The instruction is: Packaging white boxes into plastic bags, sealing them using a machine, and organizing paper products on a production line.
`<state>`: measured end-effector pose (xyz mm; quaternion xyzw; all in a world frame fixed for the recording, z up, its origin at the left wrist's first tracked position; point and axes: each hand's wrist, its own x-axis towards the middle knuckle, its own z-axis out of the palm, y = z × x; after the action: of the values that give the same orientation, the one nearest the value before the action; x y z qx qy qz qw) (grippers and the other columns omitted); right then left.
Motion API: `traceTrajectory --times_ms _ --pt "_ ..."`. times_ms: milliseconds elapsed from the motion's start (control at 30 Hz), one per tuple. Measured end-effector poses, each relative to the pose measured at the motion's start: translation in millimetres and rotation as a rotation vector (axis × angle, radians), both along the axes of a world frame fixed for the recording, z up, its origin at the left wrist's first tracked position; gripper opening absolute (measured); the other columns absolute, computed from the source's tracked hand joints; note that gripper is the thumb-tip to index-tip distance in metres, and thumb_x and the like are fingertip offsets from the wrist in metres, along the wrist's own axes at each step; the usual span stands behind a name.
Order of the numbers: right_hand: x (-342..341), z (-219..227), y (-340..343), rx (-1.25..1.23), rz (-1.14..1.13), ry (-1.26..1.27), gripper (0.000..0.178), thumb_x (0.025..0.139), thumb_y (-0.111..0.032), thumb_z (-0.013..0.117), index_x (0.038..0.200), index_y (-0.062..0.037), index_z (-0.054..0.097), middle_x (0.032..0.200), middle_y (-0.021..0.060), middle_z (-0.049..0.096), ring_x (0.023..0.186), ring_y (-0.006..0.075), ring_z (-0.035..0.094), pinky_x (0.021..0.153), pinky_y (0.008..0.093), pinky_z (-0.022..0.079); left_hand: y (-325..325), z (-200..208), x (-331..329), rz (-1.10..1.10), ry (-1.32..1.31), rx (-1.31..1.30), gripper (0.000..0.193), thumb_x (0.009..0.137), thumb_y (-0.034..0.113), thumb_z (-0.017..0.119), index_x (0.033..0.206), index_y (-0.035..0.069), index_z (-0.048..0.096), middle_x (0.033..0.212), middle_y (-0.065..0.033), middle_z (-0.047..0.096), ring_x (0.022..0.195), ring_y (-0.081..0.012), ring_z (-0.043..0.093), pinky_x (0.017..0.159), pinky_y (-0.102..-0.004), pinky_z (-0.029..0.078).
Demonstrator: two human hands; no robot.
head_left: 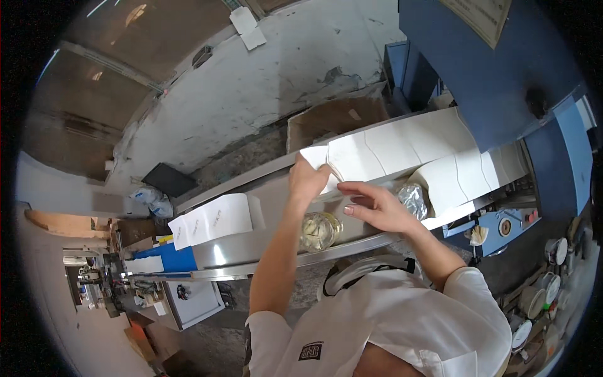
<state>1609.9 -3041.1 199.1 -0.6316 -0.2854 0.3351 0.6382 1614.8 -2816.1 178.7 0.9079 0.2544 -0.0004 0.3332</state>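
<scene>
Overlapping white sheets (392,151) lie in a row along a long metal table or conveyor. My left hand (306,179) is closed at the row's left end, gripping the edge of the nearest white sheet, which bends up around the fingers. Beside it, my right hand (380,208) reaches in with fingers stretched out over the sheet's near corner; nothing shows in its grasp. Just below my hands stands a clear round jar (319,231) with pale contents. A second clear, shiny container (412,200) sits near my right wrist, against another row of white sheets (452,182).
To the left, a stack of white sheets (213,221) lies on the metal surface (270,217). A blue machine (496,69) rises over the right end. Behind the table is a cardboard box (339,120). Round containers (534,301) line the floor at right.
</scene>
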Motion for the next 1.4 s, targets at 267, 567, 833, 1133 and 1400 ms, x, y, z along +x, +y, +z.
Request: traceTrajectory --times_ms 267,567,833,1133,1400 --pt "-5.7 -6.4 25.5 0.035 -0.022 0.085 0.049 0.095 -0.015 0.065 0.139 -0.0017 0.049 0.131 0.0121 0.059 0.122 0.0175 0.055 0.100 0.0318 0.046 65.7 -30.6 -46.8 0.090 -0.258 -0.387 0.044 0.077 0.013 0.067 0.116 -0.007 0.059 0.110 -0.0228 0.069 0.104 -0.0325 0.068 0.090 -0.0388 0.052" --pt "-10.2 -6.7 19.8 0.027 -0.113 0.115 0.046 0.094 -0.011 0.066 0.137 0.0010 0.051 0.128 0.0114 0.061 0.120 0.0170 0.057 0.099 0.0310 0.048 20.3 15.4 -23.9 0.066 -0.072 -0.058 0.070 0.078 0.027 0.069 0.126 -0.014 0.039 0.105 -0.0330 0.066 0.102 -0.0454 0.065 0.089 -0.0471 0.052" --pt "-13.6 -20.4 0.9 0.054 -0.096 0.131 0.047 0.094 -0.012 0.066 0.137 0.0007 0.051 0.129 0.0102 0.060 0.121 0.0154 0.055 0.099 0.0298 0.047 8.7 8.4 -16.6 0.016 -0.055 -0.076 0.107 0.078 0.043 0.074 0.144 -0.018 0.016 0.114 -0.0355 0.062 0.109 -0.0443 0.062 0.095 -0.0435 0.049" --pt "-6.5 -26.4 -9.6 0.051 -0.060 0.122 0.049 0.094 -0.013 0.068 0.138 -0.0001 0.051 0.130 0.0089 0.060 0.120 0.0149 0.055 0.099 0.0303 0.047 -2.6 23.2 -9.8 0.036 0.059 -0.019 0.106 0.074 0.036 0.071 0.146 -0.018 0.014 0.118 -0.0343 0.061 0.113 -0.0427 0.061 0.099 -0.0415 0.048" --pt "-2.7 -11.1 10.7 0.071 0.015 0.101 0.048 0.094 -0.012 0.066 0.138 0.0000 0.051 0.131 0.0100 0.059 0.121 0.0155 0.055 0.099 0.0301 0.047 -3.0 19.9 -1.8 0.042 0.078 -0.041 0.102 0.072 0.032 0.070 0.145 -0.017 0.018 0.117 -0.0381 0.059 0.113 -0.0446 0.060 0.099 -0.0416 0.048"
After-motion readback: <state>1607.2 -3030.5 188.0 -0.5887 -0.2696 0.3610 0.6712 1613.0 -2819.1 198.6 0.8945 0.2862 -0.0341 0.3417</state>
